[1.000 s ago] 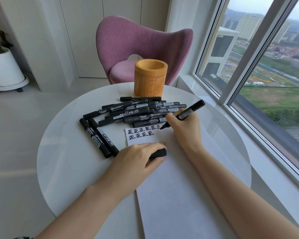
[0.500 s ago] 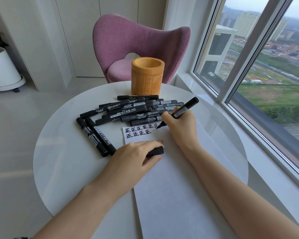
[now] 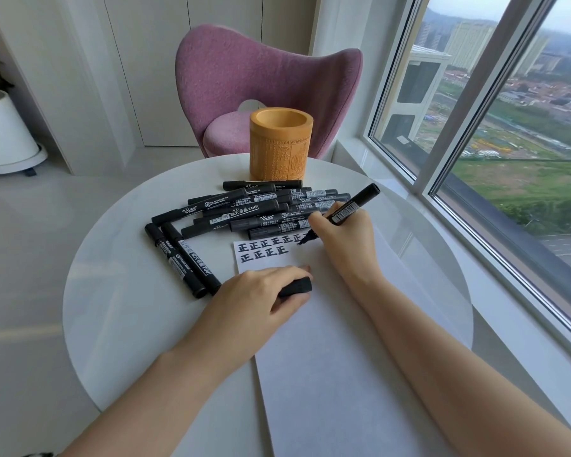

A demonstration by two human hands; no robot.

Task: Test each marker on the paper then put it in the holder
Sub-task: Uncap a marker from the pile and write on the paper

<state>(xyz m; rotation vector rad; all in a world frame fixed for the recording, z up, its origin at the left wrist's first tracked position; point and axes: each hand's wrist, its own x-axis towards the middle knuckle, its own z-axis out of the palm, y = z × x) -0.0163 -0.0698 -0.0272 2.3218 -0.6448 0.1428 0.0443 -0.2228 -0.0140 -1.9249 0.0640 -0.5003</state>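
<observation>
marker under test, pinched near its tip by the thumb and fingers of the right hand in a writing grip, barrel slanting up and away toward the window so that the chisel tip meets the top of the paper at the end of the first row of written characters. the heel of that hand rests on the sheet, which probably steadies the stroke. left hand, fingers curled round the black cap, lies on the paper's left edge; this likely keeps the sheet from sliding and the cap ready for refitting. beyond the hands, a pile of capped markers lies just past the paper's far edge, within easy reach, and two more markers lie side by side to the left, apart from the pile. holder, a carved yellow cylinder, stands upright behind the pile near the far rim of the round white table; no marker shows above its rim, so the putting-away step appears not yet begun. pink chair stands behind the table.
</observation>
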